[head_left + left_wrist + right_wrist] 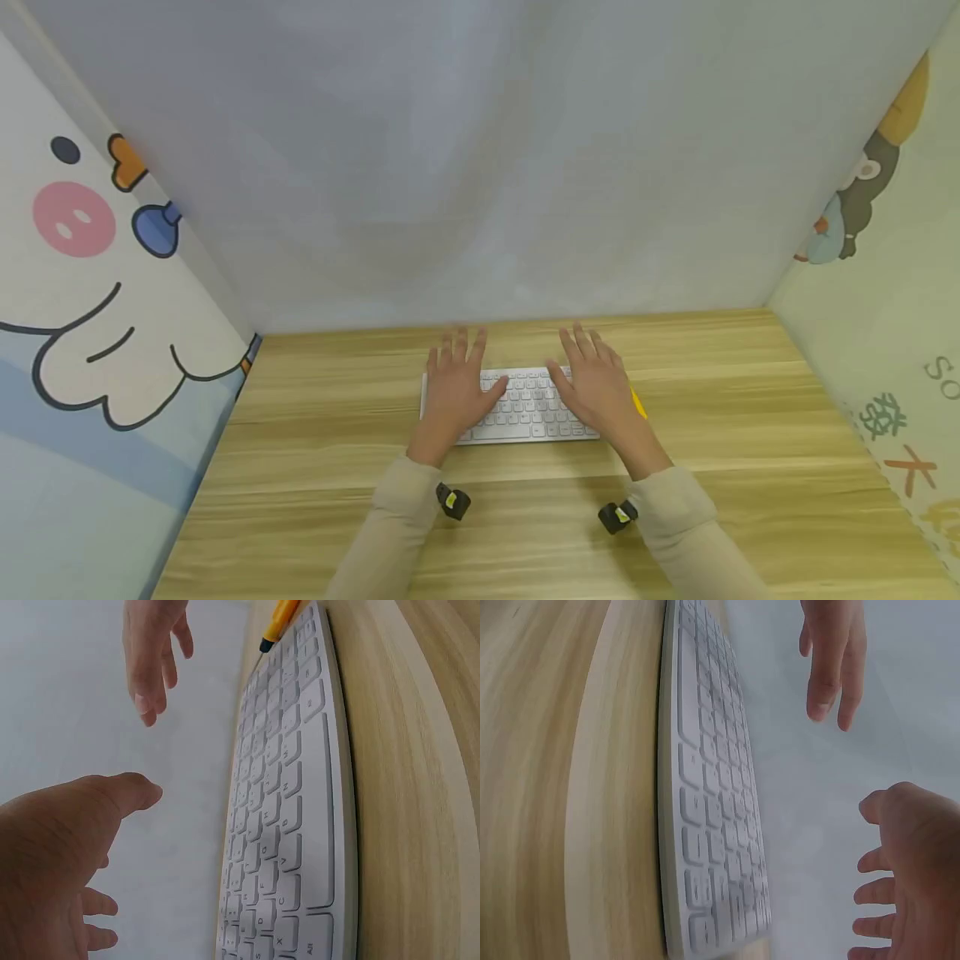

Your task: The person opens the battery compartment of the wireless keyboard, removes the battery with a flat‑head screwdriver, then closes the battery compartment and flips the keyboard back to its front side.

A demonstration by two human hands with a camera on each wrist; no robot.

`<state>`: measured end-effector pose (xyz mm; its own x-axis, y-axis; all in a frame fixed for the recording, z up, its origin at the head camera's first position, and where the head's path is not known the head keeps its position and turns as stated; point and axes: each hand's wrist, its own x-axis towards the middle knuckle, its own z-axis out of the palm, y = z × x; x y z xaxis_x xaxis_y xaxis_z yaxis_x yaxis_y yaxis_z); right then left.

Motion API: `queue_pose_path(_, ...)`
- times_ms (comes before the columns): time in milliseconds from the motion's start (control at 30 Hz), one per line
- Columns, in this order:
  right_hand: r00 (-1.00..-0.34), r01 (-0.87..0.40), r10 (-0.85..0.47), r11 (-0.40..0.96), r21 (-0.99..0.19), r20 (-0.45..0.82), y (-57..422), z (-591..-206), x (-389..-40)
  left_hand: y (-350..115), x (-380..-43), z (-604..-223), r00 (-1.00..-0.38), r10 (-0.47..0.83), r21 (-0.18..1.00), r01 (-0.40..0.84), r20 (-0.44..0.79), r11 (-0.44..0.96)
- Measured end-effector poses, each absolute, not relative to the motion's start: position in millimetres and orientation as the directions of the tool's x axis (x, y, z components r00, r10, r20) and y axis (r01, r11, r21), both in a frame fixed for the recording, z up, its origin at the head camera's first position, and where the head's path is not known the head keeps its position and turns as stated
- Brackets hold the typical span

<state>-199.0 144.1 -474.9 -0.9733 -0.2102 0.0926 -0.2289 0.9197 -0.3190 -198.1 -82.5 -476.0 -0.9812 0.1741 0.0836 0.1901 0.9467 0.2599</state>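
Note:
A white keyboard (pixel 517 408) lies flat on the wooden table. Over its left end hovers my left hand (pixel 457 392), fingers spread and pointing away from me. My right hand (pixel 596 387) is held the same way over the right end, its fingers extended. In both wrist views the hands are raised off the keys, holding nothing. Beside the keyboard's right end is a yellow-handled screwdriver (pixel 281 621) with a black collar and thin shaft; in the head view my right hand hides most of it.
The wooden table (pixel 322 467) runs back to a pale grey wall sheet (pixel 480 167). Cartoon-printed panels stand at the left (pixel 97 333) and right (pixel 885 333). A small black camera sits at my left wrist (pixel 453 502) and another at my right wrist (pixel 617 517).

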Motion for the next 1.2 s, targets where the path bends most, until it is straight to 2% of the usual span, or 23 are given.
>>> queue_pose_path(167,-0.979,-0.201,-0.177,0.918,-0.341,0.101,160.8,-478.2,-192.6,-67.7,-195.6,-480.6,-0.966,0.230,0.293,0.256,0.123,0.921)
queue_pose_path(400,-0.988,-0.139,-0.100,0.907,-0.397,0.119,186.2,-487.3,-183.5,-42.9,-195.3,-488.5,-0.941,0.331,0.282,0.338,0.074,0.898)
queue_pose_path(700,-0.989,-0.115,-0.057,0.884,-0.453,0.139,209.8,-502.0,-181.2,-20.9,-201.1,-497.8,-0.895,0.446,0.188,0.437,-0.006,0.880)
queue_pose_path(900,-0.990,-0.086,-0.028,0.895,-0.439,0.136,222.0,-508.7,-179.9,-11.3,-203.7,-507.6,-0.882,0.470,0.191,0.455,-0.041,0.870)
queue_pose_path(1200,-0.999,0.000,0.019,0.899,-0.439,0.039,230.7,-512.2,-179.3,-3.9,-206.5,-522.9,-0.885,0.463,0.160,0.450,-0.052,0.878)
